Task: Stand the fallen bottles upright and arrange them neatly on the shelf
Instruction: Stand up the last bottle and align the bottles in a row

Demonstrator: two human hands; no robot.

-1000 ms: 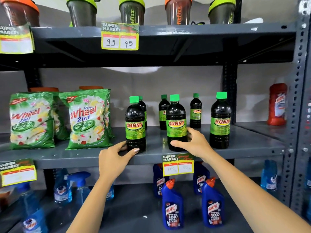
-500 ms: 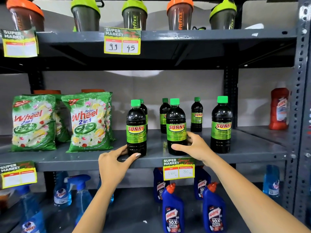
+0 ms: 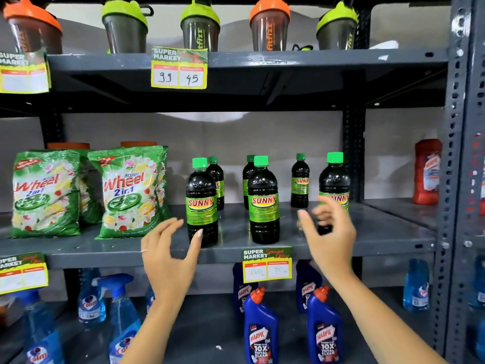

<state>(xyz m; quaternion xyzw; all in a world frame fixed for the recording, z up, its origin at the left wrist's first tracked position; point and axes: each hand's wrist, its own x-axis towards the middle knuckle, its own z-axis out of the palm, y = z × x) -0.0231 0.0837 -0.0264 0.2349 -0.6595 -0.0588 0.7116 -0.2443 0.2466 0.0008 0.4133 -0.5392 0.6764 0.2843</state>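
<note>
Several dark Sunny bottles with green caps stand upright on the grey middle shelf [image 3: 380, 232]. In front are the left bottle [image 3: 201, 206], the middle bottle [image 3: 263, 203] and the right bottle [image 3: 334, 179]; three smaller-looking ones stand behind, such as the rear bottle [image 3: 300, 182]. My left hand [image 3: 168, 256] hovers with relaxed fingers just left of the left bottle's base, holding nothing. My right hand [image 3: 328, 232] floats blurred between the middle and right bottles, fingers spread and loosely bent, covering the right bottle's lower part.
Green Wheel detergent bags [image 3: 131, 193] fill the shelf's left. A red bottle [image 3: 426, 172] stands far right beyond the upright post [image 3: 353, 153]. Shaker cups [image 3: 200, 27] line the top shelf; blue Harpic bottles [image 3: 261, 334] and spray bottles [image 3: 91, 303] stand below. A price tag [image 3: 267, 264] hangs from the shelf edge.
Both hands have let go: the left drew back from the left bottle's base, the right left the middle bottle and moved right, toward the right bottle.
</note>
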